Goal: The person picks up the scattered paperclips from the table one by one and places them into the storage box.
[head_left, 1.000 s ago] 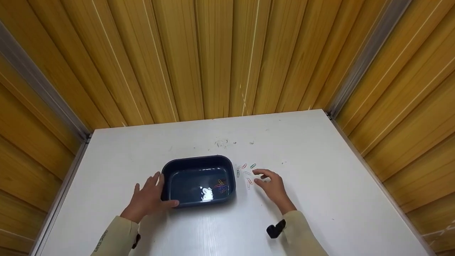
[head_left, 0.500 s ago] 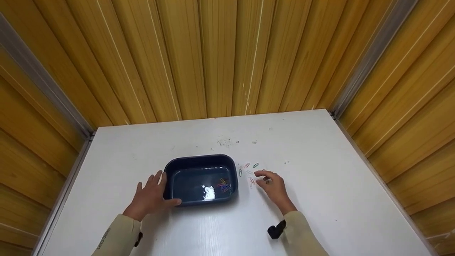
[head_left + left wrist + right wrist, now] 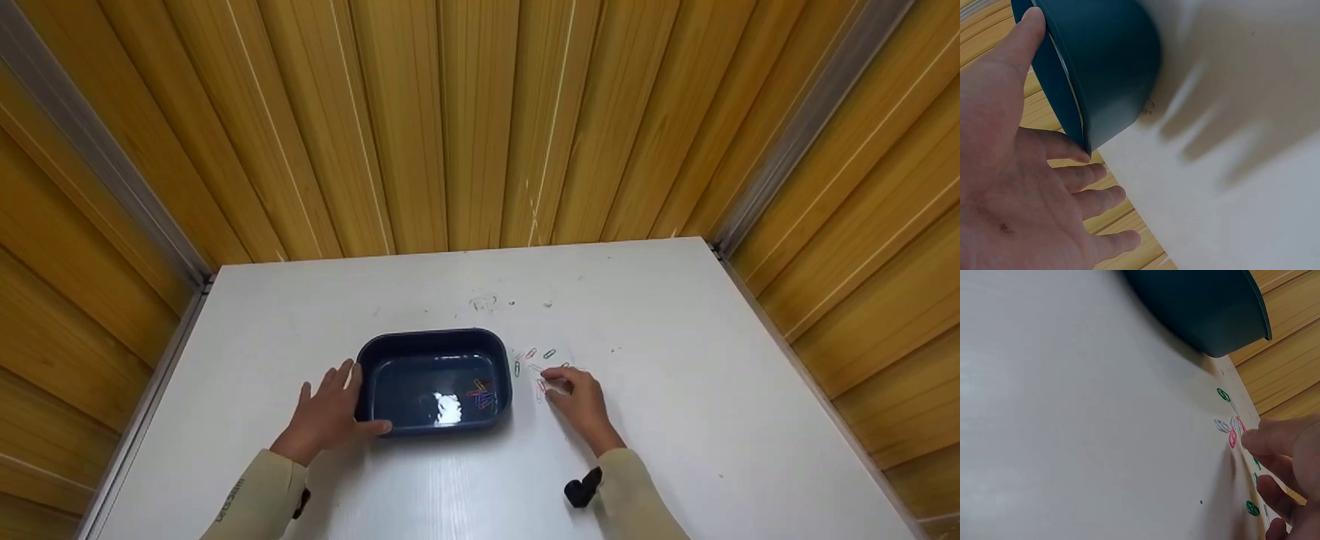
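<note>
A dark blue rectangular tub (image 3: 442,430) stands on the white table. My left hand (image 3: 322,416) rests at its left end, thumb on the near rim and fingers spread straight along the side. In the left wrist view, the thumb (image 3: 1032,25) touches the rim. Several coloured paper clips (image 3: 484,398) lie in the tub's right end. Loose paper clips lie right of it, among them a green paper clip (image 3: 550,353) and a pink paper clip (image 3: 1233,438). My right hand (image 3: 583,405) is just above these, thumb and index finger bent and apart; nothing shows between them.
The white tabletop (image 3: 637,315) has dark scuff marks behind the tub. Yellow wood-look panels (image 3: 465,127) wall in the back and sides. Another green paper clip (image 3: 1252,508) lies beneath the right fingers. A black device (image 3: 583,488) is strapped at the right wrist.
My right thumb and index finger have come nearer each other, over the loose paper clips. The left hand stays on the tub. The whole head view has shifted slightly.
</note>
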The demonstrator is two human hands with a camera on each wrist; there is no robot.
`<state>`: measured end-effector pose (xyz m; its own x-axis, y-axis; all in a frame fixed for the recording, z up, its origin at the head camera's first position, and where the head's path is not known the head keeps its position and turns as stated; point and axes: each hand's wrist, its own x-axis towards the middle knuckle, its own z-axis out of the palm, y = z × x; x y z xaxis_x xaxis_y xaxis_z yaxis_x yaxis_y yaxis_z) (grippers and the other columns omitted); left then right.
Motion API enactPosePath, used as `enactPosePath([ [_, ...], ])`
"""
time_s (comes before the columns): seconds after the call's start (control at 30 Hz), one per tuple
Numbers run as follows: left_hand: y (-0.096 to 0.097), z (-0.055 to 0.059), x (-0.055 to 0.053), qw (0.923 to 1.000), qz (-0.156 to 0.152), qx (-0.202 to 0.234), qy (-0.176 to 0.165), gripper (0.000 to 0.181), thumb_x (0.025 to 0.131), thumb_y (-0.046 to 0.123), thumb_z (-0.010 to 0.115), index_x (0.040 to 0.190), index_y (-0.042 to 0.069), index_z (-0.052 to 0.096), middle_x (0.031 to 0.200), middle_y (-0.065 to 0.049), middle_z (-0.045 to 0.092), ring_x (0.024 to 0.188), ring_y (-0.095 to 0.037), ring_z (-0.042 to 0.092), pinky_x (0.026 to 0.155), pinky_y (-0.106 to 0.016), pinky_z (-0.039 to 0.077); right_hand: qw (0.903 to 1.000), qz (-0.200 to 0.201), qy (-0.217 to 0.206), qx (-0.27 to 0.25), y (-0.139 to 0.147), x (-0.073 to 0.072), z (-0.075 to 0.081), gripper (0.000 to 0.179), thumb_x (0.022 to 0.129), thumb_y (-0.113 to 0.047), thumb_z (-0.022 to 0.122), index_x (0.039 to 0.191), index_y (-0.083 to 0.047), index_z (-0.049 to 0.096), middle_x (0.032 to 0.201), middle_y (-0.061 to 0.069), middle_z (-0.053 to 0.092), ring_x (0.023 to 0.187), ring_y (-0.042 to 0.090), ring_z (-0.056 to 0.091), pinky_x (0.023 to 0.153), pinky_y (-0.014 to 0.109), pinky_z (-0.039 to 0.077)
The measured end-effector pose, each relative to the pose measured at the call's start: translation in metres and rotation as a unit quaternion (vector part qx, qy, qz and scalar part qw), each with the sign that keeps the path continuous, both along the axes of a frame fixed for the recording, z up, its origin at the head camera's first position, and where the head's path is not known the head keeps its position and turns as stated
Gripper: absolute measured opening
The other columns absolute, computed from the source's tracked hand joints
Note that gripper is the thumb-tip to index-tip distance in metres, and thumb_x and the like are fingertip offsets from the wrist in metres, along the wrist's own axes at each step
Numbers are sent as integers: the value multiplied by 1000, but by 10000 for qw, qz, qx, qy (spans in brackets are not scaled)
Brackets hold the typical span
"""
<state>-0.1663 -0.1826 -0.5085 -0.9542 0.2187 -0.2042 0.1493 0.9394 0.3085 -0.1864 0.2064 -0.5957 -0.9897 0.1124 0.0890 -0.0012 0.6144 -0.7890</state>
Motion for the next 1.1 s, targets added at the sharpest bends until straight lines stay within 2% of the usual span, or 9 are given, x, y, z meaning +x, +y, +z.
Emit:
enactPosePath([
  [0.4, 1, -1, -1, 9999, 16, 54, -83, 113, 74, 61, 74, 152, -3, 22, 160, -22, 19, 146, -46, 18, 111, -72, 9, 9977, -423, -207, 496, -10, -5, -1, 28, 78, -2, 77, 101, -17, 75, 99, 0, 72, 100, 20, 61, 93, 41, 48],
  [0.67, 1, -2, -1, 9999, 48, 45, -98, 114, 73, 60, 75, 152, -3, 21, 159, -23, 19, 146, -46, 18, 112, -71, 8, 9938, -547, -140, 955, -14, -6, 0, 16, 78, -13, 79, 94, -17, 75, 91, -2, 68, 91, 18, 57, 84, 40, 43],
  [0.97, 0, 0, -1, 9997, 15, 170, -164, 113, 74, 59, 74, 151, -4, 21, 160, -23, 18, 146, -46, 17, 112, -72, 6, 9926, -428, -193, 1117, -16, -7, 2, 9, 79, -9, 76, 80, -16, 72, 85, 0, 66, 87, 20, 56, 85, 43, 41],
  [1.1, 0, 1, -1, 9997, 17, 164, -171, 113, 74, 59, 75, 151, -4, 21, 160, -23, 18, 146, -46, 17, 112, -72, 7, 9924, -364, -294, 1142, -15, -7, 4, 9, 80, -9, 76, 80, -16, 70, 85, -1, 66, 87, 20, 57, 85, 42, 40],
])
